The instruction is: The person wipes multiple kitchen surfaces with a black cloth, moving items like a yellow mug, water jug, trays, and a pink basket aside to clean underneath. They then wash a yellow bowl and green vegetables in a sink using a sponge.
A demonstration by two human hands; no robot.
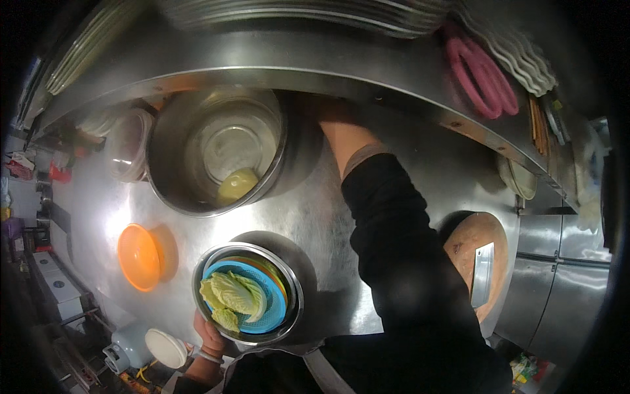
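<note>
My left hand (210, 334) is against the near left side of a stainless steel bowl (296, 315), with its fingers at the rim; the far side of the grip is hidden. Inside the bowl sits a blue plastic colander (278, 308) with pale green napa cabbage leaves (236, 293) in it. Under the blue colander, the edge of an orange one shows. My right hand (334, 111) reaches away under the overhead steel shelf (295, 49), to the right of a deep steel pot (179, 157). Shadow and the shelf hide its fingers.
A yellowish lump (237, 186) lies in the pot. An orange plastic basket (140, 257) stands at left, near clear plastic containers (129, 145). At right, a cleaver (482, 276) rests on a round wooden chopping block (460, 241). Stacked plates (305, 15) and pink rings (480, 74) are on the shelf.
</note>
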